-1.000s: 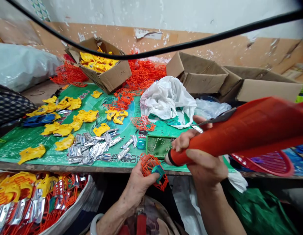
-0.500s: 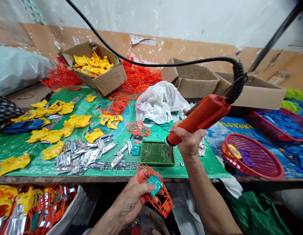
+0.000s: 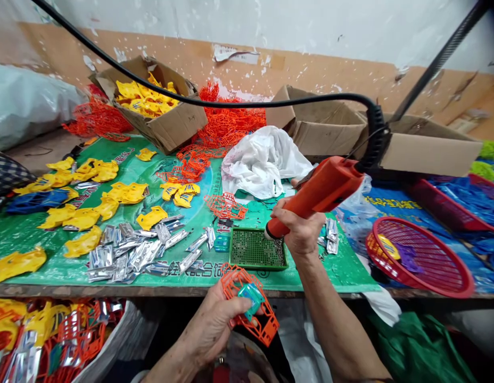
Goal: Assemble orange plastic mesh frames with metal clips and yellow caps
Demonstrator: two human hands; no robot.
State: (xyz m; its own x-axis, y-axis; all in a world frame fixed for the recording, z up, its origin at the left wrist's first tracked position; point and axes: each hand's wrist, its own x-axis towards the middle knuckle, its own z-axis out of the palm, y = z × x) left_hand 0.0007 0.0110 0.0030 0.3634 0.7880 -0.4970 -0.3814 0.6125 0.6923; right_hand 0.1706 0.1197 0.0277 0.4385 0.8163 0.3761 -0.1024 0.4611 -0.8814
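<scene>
My left hand [image 3: 217,322] grips an orange plastic frame [image 3: 266,331] just off the table's front edge, its thumb pressing a translucent teal piece [image 3: 252,299] against the frame. In my right hand [image 3: 305,234] is a red-orange electric screwdriver [image 3: 321,189], fingers wrapped round its body. The tool's tip points down and left at the right part of a green tray [image 3: 250,250] holding many tiny metal parts; whether it touches them I cannot tell. Beside the tray on the left lies another teal piece [image 3: 221,243]. Silver metal pieces [image 3: 139,252] are heaped farther left.
A black cable [image 3: 231,104] runs from the tool across the view. Yellow parts [image 3: 107,205] spread over the left table; a carton [image 3: 175,125] of them stands behind. A white cloth [image 3: 263,159] lies mid-table. At right is a red basket [image 3: 438,276]; below left, a filled sack [image 3: 119,335].
The screwdriver has shifted slightly left and down, its tip still over the tray. My left hand keeps its hold on the frame and teal piece. The view has tilted a little.
</scene>
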